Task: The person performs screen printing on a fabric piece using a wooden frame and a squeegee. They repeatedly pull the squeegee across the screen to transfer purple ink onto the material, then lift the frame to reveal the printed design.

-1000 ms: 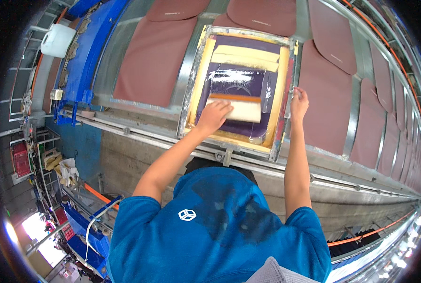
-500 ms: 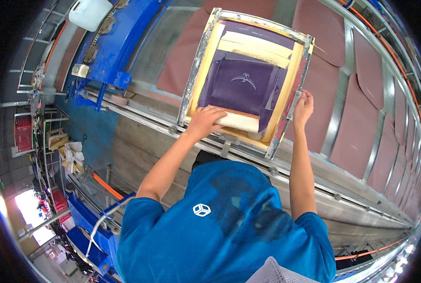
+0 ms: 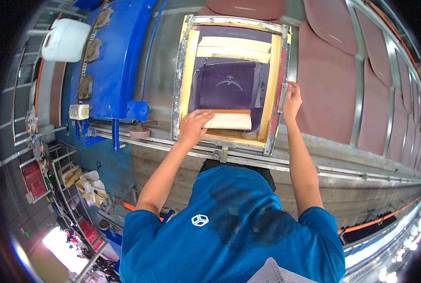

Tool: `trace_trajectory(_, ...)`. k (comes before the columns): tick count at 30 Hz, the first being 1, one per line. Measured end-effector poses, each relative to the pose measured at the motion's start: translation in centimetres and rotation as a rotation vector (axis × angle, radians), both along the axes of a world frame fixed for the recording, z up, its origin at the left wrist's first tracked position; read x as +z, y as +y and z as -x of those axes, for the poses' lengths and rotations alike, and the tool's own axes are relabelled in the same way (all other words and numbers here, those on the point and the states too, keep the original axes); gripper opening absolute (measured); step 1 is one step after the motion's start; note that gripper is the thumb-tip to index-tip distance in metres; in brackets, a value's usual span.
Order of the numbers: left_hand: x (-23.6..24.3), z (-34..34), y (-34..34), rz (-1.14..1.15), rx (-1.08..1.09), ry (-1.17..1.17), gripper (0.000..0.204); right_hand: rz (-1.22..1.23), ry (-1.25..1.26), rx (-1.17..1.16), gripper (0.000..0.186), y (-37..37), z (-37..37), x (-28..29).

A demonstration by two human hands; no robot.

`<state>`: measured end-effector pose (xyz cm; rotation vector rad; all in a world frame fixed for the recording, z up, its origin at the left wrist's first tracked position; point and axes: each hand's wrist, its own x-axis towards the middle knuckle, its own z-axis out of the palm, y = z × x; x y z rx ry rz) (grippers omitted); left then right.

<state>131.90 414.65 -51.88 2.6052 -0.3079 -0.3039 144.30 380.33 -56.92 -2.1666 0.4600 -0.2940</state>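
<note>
A screen-printing frame (image 3: 176, 94) with metal bars lies across the bench in front of me, over its near rail. Yellow tape borders its dark purple mesh (image 3: 222, 98), which carries a small pale arched design. Near the frame's front end my left hand (image 3: 193, 126) is closed over the left part of a squeegee (image 3: 230, 120), which has a cream handle and an orange strip. The squeegee lies crosswise on the mesh. My right hand (image 3: 292, 100) grips the frame's right bar at its outer side, with fingers curled. What lies beneath the mesh is hidden.
Maroon flap-shaped panels (image 3: 326, 89) lie in rows along the bench to the right. A blue machine (image 3: 116, 61) stands at the left, beside a white jug (image 3: 66, 40). A metal rail (image 3: 172, 147) runs along the bench's near edge. Red crates (image 3: 33, 179) sit far left.
My view has turned, and the frame now looks straighter and farther left in it. Both hands keep their holds on the squeegee and the frame. The squeegee stays near the frame's front end.
</note>
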Motion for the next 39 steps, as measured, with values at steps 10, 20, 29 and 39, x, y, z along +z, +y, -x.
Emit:
trace_trajectory(10,-17.8,3.1,-8.1,0.018,-0.013,-0.152,0.048,0.641,0.073,0.505,0.049,-8.4,16.8,-12.3)
trace_trajectory(20,-22.9,-4.4,-11.4,-0.087,0.019,-0.044,0.042,0.623,0.190,0.730,0.045,-2.2,8.2,-19.2)
trace_trajectory(29,-25.7,12.0,-7.6,-0.061,-0.110,-0.034,0.060,0.395,0.155,0.732,0.049,1.0,24.8,-20.6)
trace_trajectory(39,-25.7,-2.3,-9.0,-0.148,0.069,-0.002,0.040,0.475,-0.066,0.665,0.040,0.7,11.1,-23.6)
